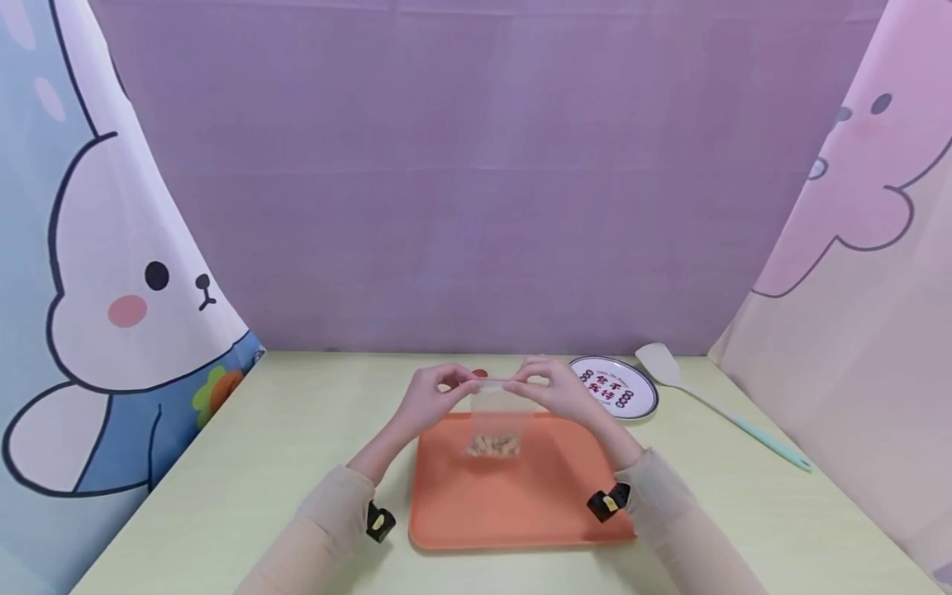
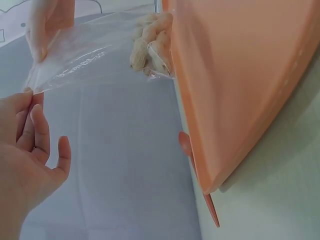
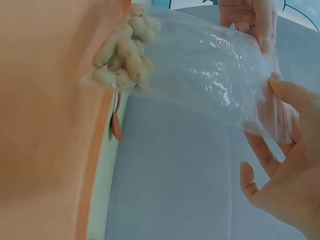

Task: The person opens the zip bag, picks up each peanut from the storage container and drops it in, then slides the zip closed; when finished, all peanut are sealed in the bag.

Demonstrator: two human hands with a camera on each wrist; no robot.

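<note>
A clear zip bag (image 1: 497, 406) hangs upright over the orange tray (image 1: 521, 508), with several unshelled peanuts (image 1: 493, 446) gathered at its bottom. My left hand (image 1: 435, 397) pinches one top corner of the bag between thumb and fingertips. At the opposite end of the zip strip, my right hand (image 1: 554, 387) pinches the other corner. The left wrist view shows the bag's film (image 2: 95, 55) stretched between both hands. In the right wrist view the thumb of the right hand (image 3: 295, 165) lies against the zip edge, and the peanuts (image 3: 127, 52) show through the plastic.
Behind the tray lies a reddish spoon (image 2: 186, 145), mostly hidden by the hands and bag in the head view. A white plate (image 1: 617, 387) with red lettering sits at the back right. Beside it is a spatula (image 1: 706, 401) with a pale green handle. A purple cloth (image 1: 476, 182) hangs behind the table.
</note>
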